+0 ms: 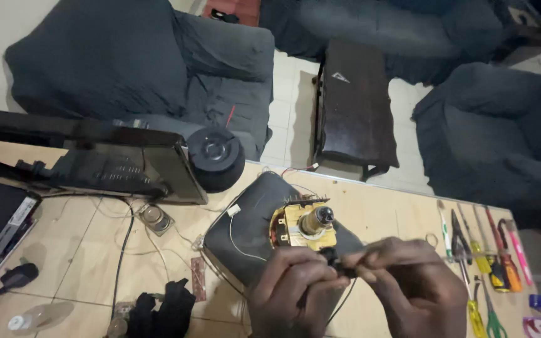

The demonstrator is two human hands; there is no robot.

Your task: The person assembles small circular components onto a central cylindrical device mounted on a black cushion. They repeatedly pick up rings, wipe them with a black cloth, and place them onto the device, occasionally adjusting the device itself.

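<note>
My left hand (292, 291) and my right hand (411, 285) meet at the bottom centre, fingertips pinched together on a small black part (336, 261) with thin wires. Just above them lies a dark picture tube (252, 231) face down, with a yellow coil yoke (302, 224) and a glass neck sticking up. Loose white wires run over the tube's back. Which hand bears the part's weight is hard to tell.
A row of screwdrivers and pliers (480, 250) lies at the right on the wooden table (377, 206). A black casing (114, 163), a round speaker (215, 153) and a small speaker (154, 218) sit left. Dark armchairs and a low table stand beyond.
</note>
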